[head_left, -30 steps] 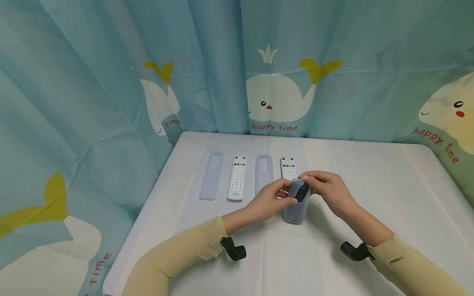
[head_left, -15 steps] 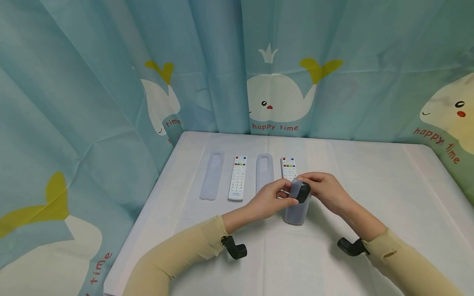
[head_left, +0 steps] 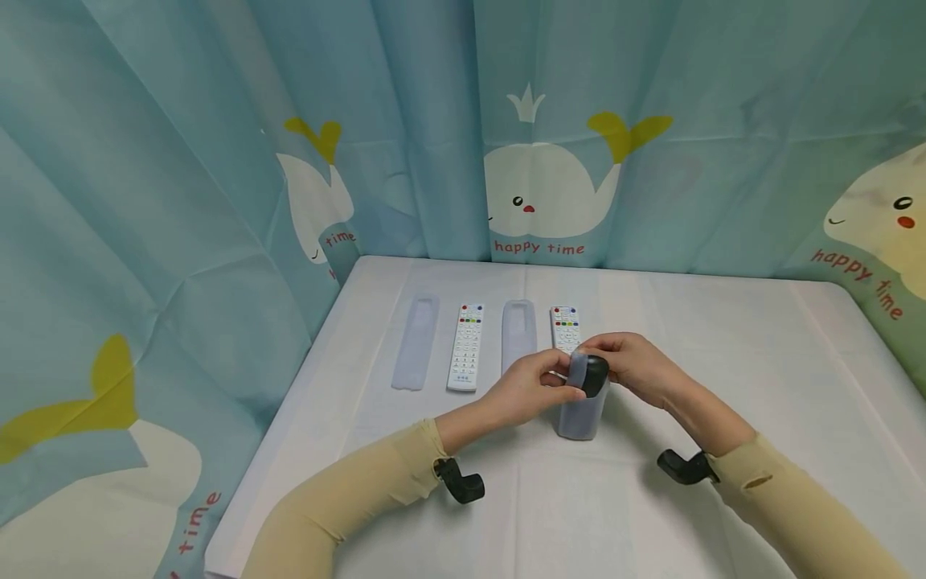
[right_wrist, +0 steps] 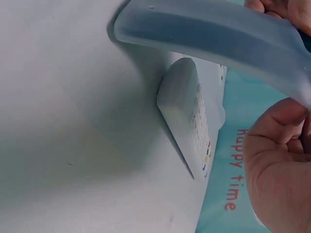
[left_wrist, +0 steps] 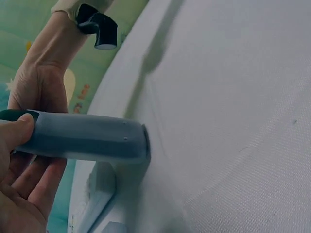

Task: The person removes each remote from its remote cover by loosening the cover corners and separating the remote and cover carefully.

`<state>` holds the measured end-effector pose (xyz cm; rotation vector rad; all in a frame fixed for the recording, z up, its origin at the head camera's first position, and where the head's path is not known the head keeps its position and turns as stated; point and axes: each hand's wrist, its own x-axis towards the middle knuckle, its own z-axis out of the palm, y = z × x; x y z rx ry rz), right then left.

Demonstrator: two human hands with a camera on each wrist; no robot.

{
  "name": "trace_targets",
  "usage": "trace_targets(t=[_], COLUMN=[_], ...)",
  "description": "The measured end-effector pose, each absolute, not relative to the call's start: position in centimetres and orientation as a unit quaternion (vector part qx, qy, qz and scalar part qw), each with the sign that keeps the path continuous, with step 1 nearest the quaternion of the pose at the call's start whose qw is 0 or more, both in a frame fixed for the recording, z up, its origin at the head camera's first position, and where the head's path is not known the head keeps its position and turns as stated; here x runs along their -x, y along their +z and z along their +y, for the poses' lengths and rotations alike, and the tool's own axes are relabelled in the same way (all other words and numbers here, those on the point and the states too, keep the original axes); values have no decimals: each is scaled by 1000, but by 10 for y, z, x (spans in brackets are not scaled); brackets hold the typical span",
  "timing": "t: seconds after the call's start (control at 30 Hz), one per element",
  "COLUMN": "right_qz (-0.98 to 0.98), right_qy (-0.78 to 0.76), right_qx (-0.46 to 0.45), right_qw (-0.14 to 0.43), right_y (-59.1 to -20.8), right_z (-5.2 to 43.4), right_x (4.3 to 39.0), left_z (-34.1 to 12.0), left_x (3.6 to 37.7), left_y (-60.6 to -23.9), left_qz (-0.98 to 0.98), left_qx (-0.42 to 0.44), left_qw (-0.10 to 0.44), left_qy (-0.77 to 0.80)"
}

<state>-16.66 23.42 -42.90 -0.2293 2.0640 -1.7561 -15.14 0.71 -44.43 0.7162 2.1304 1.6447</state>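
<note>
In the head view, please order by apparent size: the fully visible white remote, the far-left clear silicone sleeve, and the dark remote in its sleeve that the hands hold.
1. Far-left clear silicone sleeve and fully visible white remote: look alike; no ranking.
2. Dark remote in its translucent sleeve: looks shorter but wider; it stands tilted, partly covered by the left hand and right hand, so unsure.

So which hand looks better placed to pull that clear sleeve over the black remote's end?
Probably the right hand: its fingertips pinch the silicone sleeve at the rim beside the black remote. The left hand grips the side, seemingly steadying it.
</note>
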Motion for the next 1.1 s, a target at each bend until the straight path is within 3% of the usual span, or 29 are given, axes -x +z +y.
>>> trace_targets(t=[0.4,1.1], right_qz=[702,833], right_qy=[-686,-538], right_qx=[94,123], right_qw=[167,41], right_y=[-431,-419], right_z=[243,242], right_x=[157,125], left_z=[6,12], left_x=[151,161], left_y=[-444,-432], left_qz=[757,762], left_qx=[-255,-211], left_qw=[174,176], left_qy=[576,586])
